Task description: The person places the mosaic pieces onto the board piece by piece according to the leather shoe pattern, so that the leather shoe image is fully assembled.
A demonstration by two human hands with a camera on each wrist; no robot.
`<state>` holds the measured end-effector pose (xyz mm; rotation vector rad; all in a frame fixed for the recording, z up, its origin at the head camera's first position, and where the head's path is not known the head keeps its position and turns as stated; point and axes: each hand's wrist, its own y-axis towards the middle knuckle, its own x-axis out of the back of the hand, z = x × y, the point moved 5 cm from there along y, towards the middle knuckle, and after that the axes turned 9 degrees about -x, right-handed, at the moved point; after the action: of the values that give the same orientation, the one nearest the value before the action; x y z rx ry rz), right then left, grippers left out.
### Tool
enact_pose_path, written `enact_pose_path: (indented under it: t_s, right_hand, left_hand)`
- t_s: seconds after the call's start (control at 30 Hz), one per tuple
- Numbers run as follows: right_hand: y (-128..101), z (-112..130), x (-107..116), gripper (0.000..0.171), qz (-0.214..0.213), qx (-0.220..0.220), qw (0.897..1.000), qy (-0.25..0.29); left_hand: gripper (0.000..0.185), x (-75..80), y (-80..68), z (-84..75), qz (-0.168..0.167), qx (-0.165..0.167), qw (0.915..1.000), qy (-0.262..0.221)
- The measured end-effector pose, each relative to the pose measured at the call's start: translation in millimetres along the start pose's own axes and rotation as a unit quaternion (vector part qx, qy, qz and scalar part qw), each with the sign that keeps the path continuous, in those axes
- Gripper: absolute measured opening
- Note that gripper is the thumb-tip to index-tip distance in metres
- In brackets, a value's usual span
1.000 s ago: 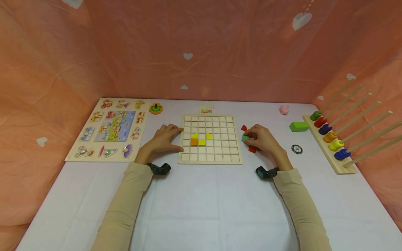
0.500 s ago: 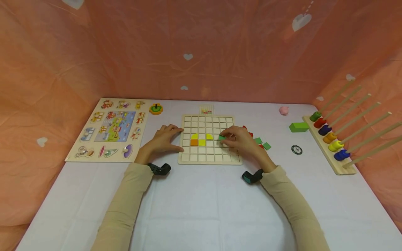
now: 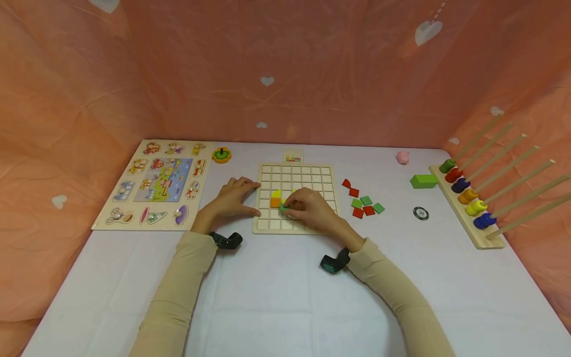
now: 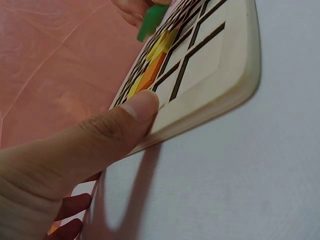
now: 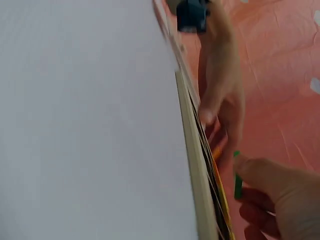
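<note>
In the head view my right hand (image 3: pixel 311 207) pinches a green square tile (image 3: pixel 283 207) between thumb and fingers, over the wooden grid board (image 3: pixel 321 171). From the left wrist view the green tile (image 4: pixel 151 22) hangs tilted, above the board's surface. An orange tile (image 3: pixel 275 202) and a yellow tile (image 3: pixel 276 194) lie in cells left of that hand, which partly covers other yellow pieces. My left hand (image 3: pixel 232 197) is spread at the board's left edge; its thumb (image 4: pixel 142 105) rests on the rim.
Right of the board lie several loose red and green tiles (image 3: pixel 366 200). Farther right are a black-and-white chip (image 3: pixel 421 213), a green block (image 3: pixel 424 181) and a peg stand (image 3: pixel 479 233). A picture puzzle (image 3: pixel 129 223) lies at left, a small pattern card (image 3: pixel 293 155) behind the board.
My right hand has taken a green tile from the loose pile and carried it left over the board. My left hand has stayed at the board's edge.
</note>
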<state>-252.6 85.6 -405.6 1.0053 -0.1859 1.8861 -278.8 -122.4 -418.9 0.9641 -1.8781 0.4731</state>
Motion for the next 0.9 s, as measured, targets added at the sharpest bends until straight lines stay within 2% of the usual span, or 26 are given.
enact_pose_path:
  t_s: [0.3, 0.6, 0.9]
  right_hand:
    - [3, 13, -19, 0.010, 0.012, 0.061, 0.996, -0.061]
    - [2, 17, -15, 0.006, 0.037, 0.062, 0.995, -0.072]
    - [5, 15, -19, 0.005, 0.022, 0.063, 0.994, -0.082]
  left_hand:
    - [0.083, 0.5, -1.0, -1.1, -0.003, -0.005, 1.0000, 0.001]
    - [0.082, 0.0, -0.8, -0.9, -0.004, -0.008, 1.0000, -0.002]
    - [0.082, 0.5, -0.8, -0.1, -0.002, -0.006, 1.0000, 0.004]
